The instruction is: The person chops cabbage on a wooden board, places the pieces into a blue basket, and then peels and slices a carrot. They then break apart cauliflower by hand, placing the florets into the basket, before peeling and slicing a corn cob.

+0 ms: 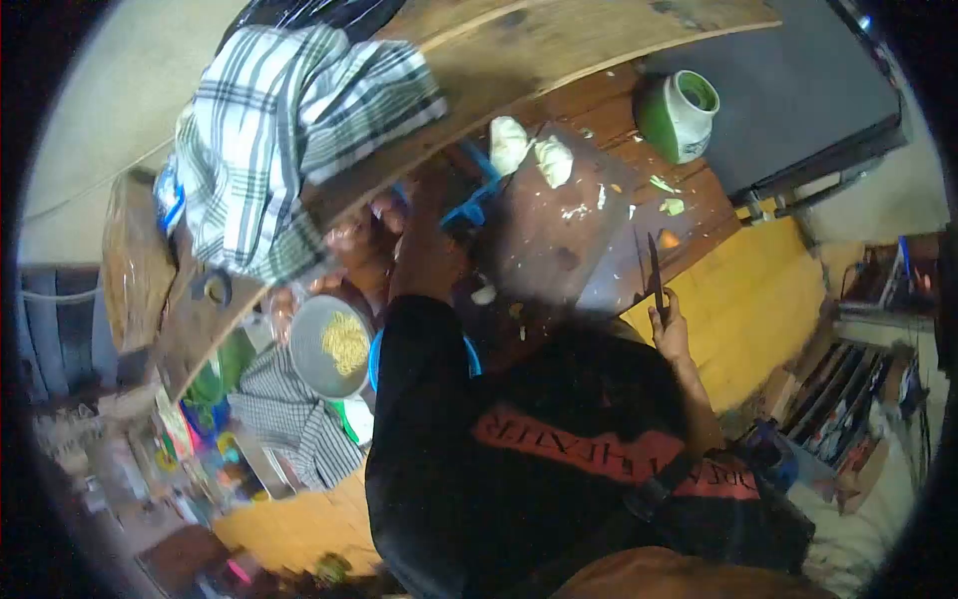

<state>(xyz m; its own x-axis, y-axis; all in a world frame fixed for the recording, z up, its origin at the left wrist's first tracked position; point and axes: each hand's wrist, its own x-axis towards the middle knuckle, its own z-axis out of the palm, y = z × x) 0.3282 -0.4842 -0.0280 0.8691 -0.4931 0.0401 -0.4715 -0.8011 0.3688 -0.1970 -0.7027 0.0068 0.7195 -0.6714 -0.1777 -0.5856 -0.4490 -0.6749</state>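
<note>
My right hand (673,331) is closed around the handle of a knife (655,262), its blade pointing away from me over the table's right edge. A small orange piece (669,239) lies beside the blade. My left forearm (429,255) reaches forward beneath the wooden shelf. The left hand is in shadow there, near a blue plastic container (469,208), and its fingers cannot be made out. Two pale cabbage pieces (509,146) sit on the far side of a greyish cutting surface (544,235), with scraps scattered around.
A grey bowl (302,351) of pale yellow shreds stands left, beside a blue rim (375,361) partly behind my sleeve. A checked cloth (264,120) drapes over the wooden shelf (529,45). A green-and-white jar (682,118) stands at the back right, beside a dark flat surface (778,100).
</note>
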